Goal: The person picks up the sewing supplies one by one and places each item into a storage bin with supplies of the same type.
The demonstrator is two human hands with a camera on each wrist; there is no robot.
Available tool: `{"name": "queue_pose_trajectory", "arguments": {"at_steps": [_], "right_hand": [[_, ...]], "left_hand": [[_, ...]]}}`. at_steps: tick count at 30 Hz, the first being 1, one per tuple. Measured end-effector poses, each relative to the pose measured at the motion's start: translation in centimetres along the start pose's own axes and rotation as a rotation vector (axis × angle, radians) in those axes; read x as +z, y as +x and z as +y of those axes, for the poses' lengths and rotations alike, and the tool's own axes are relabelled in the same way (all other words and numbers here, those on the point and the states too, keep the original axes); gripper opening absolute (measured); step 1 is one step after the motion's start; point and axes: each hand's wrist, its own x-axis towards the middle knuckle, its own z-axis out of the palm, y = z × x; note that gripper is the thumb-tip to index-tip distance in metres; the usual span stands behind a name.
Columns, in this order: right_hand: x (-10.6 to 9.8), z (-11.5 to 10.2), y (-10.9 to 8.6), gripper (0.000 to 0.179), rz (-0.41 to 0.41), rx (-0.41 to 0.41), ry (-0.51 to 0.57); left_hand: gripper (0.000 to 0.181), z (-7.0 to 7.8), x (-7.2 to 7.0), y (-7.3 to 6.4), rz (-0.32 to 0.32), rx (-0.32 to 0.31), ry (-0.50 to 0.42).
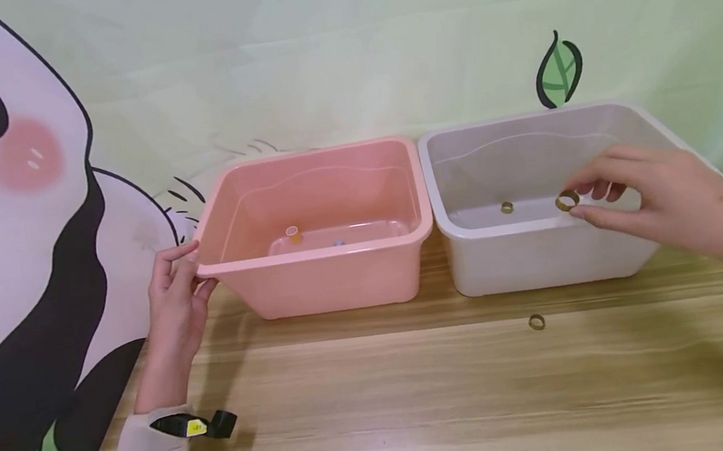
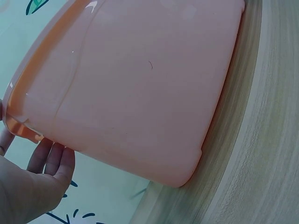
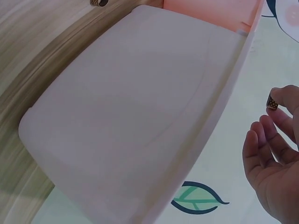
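At the left corner of the pink plastic basin (image 1: 334, 281), my left hand (image 1: 176, 299) grips the rim. In the left wrist view its curled fingers (image 2: 52, 158) lie under that rim. Between thumb and index finger, my right hand (image 1: 659, 195) pinches a brass-coloured ring (image 1: 567, 200) above the front part of the light grey basin (image 1: 552, 256). The pinched ring (image 3: 272, 101) shows a dotted surface in the right wrist view. Inside the grey basin lies another ring (image 1: 507, 207), and a third ring (image 1: 536, 322) is on the wooden table in front of it.
The basins stand side by side on the wooden table (image 1: 383, 416), against a printed panda backdrop (image 1: 329, 58). On the pink basin's floor are a small orange-and-white cylindrical piece (image 1: 293, 234) and a blue piece (image 1: 340, 243), mostly hidden by the front rim.
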Motion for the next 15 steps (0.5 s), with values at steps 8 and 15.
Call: {"name": "queue_pose_trajectory", "arguments": {"at_steps": [8,15], "right_hand": [[-0.2,0.3,0.6,0.036,-0.010,-0.017,-0.010],[-0.6,0.4,1.3,0.036,-0.029,0.013,-0.010]], "left_hand": [[0.020,-0.1,-0.1,0.0,-0.002,0.002,0.000],[0.023,-0.1,-0.1,0.0,-0.005,0.003,0.003]]}}
